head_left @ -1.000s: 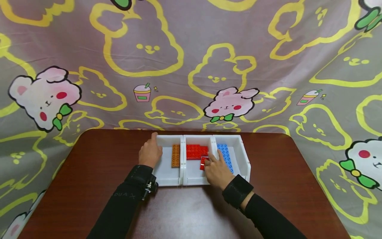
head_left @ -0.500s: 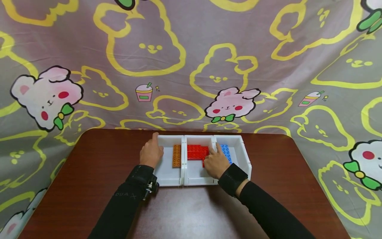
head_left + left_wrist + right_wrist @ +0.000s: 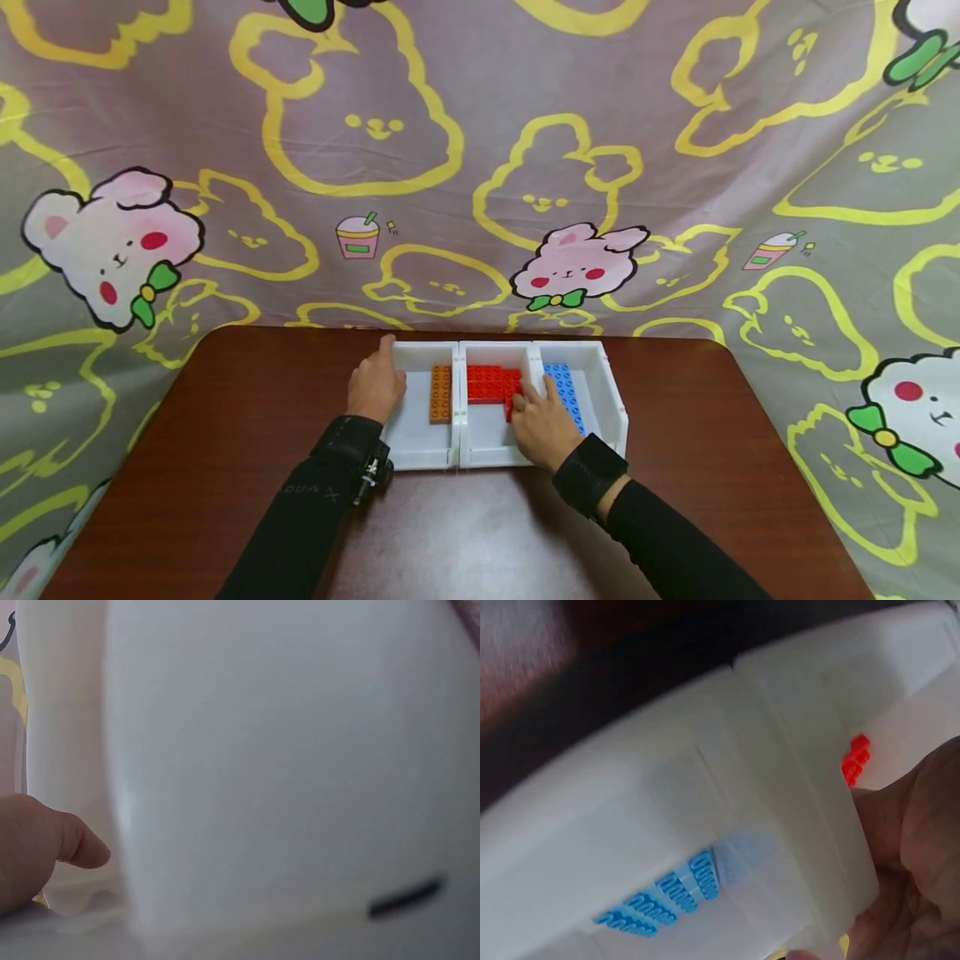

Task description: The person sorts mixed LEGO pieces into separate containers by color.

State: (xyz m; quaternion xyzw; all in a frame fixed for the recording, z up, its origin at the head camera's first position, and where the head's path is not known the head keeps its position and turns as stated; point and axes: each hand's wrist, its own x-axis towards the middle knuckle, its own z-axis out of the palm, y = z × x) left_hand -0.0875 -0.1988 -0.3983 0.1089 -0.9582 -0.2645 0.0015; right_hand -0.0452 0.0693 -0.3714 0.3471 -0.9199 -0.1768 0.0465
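Observation:
A white three-compartment box (image 3: pixel 427 459) lies on the table. My left hand (image 3: pixel 376 385) grips its left wall near the back corner; the left wrist view shows the thumb (image 3: pixel 84 841) at the wall. Inside the middle compartment, my right hand (image 3: pixel 542 423) pinches a small red toy brick (image 3: pixel 508 410), mostly covered by the fingers. That brick sits against the front of a flat group of red bricks (image 3: pixel 483 383). One right finger reaches over the divider towards the blue bricks (image 3: pixel 562 392) in the right compartment. Orange bricks (image 3: pixel 440 394) lie along the left compartment's right side.
The box rests near the back edge of a dark brown table (image 3: pixel 262 400). Behind and beside the table hangs a patterned curtain (image 3: pixel 420 217). White dividers (image 3: pixel 455 408) stand between the compartments.
The small red brick, earlier a little apart from the red group, now adjoins it. My right hand moved slightly forward, then back a little. The left hand keeps its place on the box.

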